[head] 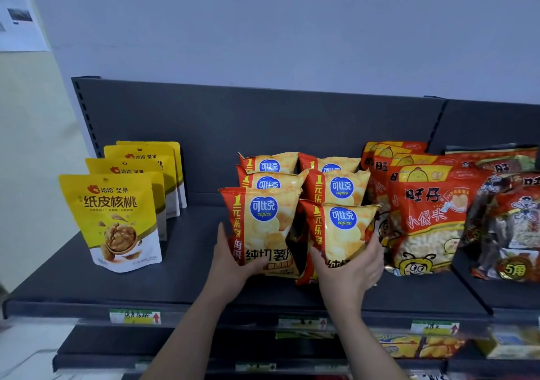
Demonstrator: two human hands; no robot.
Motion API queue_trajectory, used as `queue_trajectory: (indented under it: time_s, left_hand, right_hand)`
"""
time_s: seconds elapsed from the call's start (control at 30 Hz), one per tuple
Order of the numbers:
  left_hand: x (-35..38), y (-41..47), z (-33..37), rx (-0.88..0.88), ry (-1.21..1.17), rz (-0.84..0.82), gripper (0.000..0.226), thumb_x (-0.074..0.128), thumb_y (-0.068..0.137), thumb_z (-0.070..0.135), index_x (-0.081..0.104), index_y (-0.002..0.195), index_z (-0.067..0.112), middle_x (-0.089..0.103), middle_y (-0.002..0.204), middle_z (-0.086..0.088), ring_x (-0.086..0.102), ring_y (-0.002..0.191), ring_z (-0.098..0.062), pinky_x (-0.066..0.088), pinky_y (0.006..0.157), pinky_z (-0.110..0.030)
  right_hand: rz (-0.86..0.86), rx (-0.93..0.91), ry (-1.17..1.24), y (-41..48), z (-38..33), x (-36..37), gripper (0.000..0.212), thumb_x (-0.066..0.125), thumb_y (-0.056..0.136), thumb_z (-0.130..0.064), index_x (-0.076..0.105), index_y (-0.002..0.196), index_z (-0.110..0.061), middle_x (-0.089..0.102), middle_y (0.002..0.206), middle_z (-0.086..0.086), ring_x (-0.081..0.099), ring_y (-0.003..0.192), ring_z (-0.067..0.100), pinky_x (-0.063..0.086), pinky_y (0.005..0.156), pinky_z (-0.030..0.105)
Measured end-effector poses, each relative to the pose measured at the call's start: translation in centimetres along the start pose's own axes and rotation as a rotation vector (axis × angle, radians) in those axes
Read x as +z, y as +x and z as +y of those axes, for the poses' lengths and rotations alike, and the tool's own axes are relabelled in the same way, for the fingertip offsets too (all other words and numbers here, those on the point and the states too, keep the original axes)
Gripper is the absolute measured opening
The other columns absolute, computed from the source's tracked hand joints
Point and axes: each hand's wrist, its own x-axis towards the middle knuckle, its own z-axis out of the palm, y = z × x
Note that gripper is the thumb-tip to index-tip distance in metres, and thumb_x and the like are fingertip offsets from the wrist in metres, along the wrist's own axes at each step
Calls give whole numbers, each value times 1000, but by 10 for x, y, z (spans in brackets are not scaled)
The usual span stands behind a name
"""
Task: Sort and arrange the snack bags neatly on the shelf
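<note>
Head camera, and both hands are up at the dark shelf, right in the middle of the chip section. The left hand grips the left front chip bag at its lower left corner, thumb up along the edge, fingers curled beneath the bottom seam. The right hand wraps the lower part of the right front chip bag, thumb on one side, fingers round the other. The two bags stand upright, close side by side, at the head of two rows of matching orange-and-yellow chip bags running back toward the rear panel. Off to the left, well apart, yellow walnut pouches stand upright in a row. On the right, just beside the chips, big red snack bags crowd together. Price labels line the shelf's front edge, and yellow packs lie on the shelf below.
</note>
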Motion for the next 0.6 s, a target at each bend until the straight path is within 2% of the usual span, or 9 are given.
queue_trajectory:
  time_s: [0.1, 0.2, 0.3, 0.37, 0.43, 0.5, 0.6]
  left_hand:
    - [-4, -3, 2, 38, 21, 40, 127, 86, 67, 40, -5, 154, 30, 22, 158, 0, 27, 143, -20, 30, 115, -47]
    - [-13, -3, 5, 95, 67, 76, 119, 84, 70, 38, 1, 155, 27, 19, 159, 1, 23, 145, -18, 30, 115, -44]
    - [-25, -2, 9, 103, 50, 74, 118, 83, 68, 46, 4, 155, 27, 18, 160, 3, 22, 145, -17, 31, 114, -43]
    - [-31, 0, 12, 80, 8, 39, 125, 79, 59, 59, 5, 155, 29, 18, 161, 4, 23, 145, -19, 33, 112, -45]
    - [-35, 4, 15, 46, -35, 8, 130, 73, 52, 70, 5, 155, 30, 17, 161, 3, 24, 145, -22, 34, 111, -47]
    - [-35, 8, 18, 29, -63, -27, 131, 70, 51, 77, 4, 155, 31, 16, 162, 3, 26, 145, -23, 34, 112, -48]
    - [-32, 12, 22, 20, -99, -69, 124, 69, 58, 71, 4, 155, 30, 19, 161, 4, 30, 143, -22, 36, 110, -45]
  right_hand:
    - [12, -148, -22, -5, -15, 1, 115, 84, 66, -45, 14, 150, -10, 23, 151, 15, 18, 141, 33, 13, 116, 51]
    - [-30, -219, -30, -11, -33, 8, 110, 82, 69, -44, 17, 150, -7, 22, 152, 15, 15, 144, 31, 12, 119, 51]
    - [-53, -249, -6, -13, -49, 8, 102, 77, 74, -45, 19, 150, -8, 22, 153, 12, 13, 145, 25, 16, 118, 45]
    - [-147, -251, 94, -17, -58, 5, 87, 63, 84, -54, 24, 149, -13, 27, 152, 5, 18, 143, 14, 22, 115, 36]
    - [-301, -194, 200, -23, -66, 3, 77, 43, 88, -68, 30, 148, -21, 35, 149, -3, 28, 138, 6, 31, 113, 33]
    - [-413, -70, 247, -28, -71, 8, 85, 31, 82, -76, 29, 149, -24, 35, 152, -6, 31, 138, 7, 31, 113, 33]
    - [-515, 113, 290, -25, -71, 20, 89, 36, 84, -77, 19, 154, -24, 25, 158, -4, 25, 143, 13, 27, 113, 33]
